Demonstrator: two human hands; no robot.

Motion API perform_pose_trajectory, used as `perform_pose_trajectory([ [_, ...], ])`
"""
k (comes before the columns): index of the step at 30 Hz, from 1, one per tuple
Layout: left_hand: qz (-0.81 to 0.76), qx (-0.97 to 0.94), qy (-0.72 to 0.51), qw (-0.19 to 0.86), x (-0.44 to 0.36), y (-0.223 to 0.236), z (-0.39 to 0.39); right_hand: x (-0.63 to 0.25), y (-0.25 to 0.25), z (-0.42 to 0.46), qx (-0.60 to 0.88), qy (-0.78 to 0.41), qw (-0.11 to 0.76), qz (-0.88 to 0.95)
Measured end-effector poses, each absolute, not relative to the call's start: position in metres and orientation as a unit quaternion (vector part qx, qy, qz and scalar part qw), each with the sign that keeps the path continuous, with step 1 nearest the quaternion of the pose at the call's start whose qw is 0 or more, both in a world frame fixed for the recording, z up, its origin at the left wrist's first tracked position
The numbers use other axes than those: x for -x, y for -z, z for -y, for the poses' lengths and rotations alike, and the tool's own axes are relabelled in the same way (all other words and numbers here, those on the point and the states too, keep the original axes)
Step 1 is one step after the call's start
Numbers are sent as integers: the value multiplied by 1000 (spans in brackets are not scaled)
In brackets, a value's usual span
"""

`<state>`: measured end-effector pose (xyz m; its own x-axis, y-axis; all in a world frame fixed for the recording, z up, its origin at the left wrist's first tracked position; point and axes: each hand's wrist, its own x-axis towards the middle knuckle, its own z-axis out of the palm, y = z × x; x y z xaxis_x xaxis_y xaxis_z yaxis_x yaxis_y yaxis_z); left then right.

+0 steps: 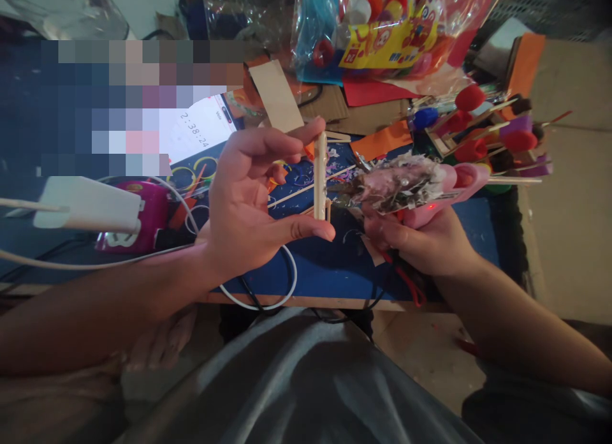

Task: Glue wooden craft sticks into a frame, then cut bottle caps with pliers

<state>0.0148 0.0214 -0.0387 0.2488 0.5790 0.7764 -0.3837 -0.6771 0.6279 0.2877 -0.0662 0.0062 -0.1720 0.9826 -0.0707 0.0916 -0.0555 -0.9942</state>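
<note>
Between the thumb and a fingertip of my left hand (pixel 253 201), a small wooden stick piece (pixel 320 176) is pinched by its two ends and stands upright. It looks like craft sticks put together, with shiny spots along its right edge. My right hand (pixel 415 236) grips a pink hot glue gun (pixel 430 198), its front coated in grimy glue and fluff. A small red light glows on the gun's side. The dark nozzle (pixel 340 189) points left at the stick piece, very close to its right edge; whether they touch I cannot tell.
A blue table (pixel 329 265) bears paper scraps and cables. On the left are a lit phone (pixel 201 128), a white charger (pixel 90 205) and a magenta adapter (pixel 153 208). Stick models with coloured pompoms (pixel 471 147) stand at right. A bag of pompoms (pixel 382 36) lies behind.
</note>
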Motion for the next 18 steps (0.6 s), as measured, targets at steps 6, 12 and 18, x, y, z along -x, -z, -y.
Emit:
perform_pose_trajectory([
  [6, -17, -717, -612, 333, -18, 42, -31, -287, -9, 66, 489, -524, 411, 564],
  [12, 6, -720, -615, 321, -19, 48, -35, -288, -9, 66, 483, -524, 416, 565],
  [18, 1, -742, -599, 301, -17, 41, -29, -287, -11, 66, 482, -539, 421, 547],
])
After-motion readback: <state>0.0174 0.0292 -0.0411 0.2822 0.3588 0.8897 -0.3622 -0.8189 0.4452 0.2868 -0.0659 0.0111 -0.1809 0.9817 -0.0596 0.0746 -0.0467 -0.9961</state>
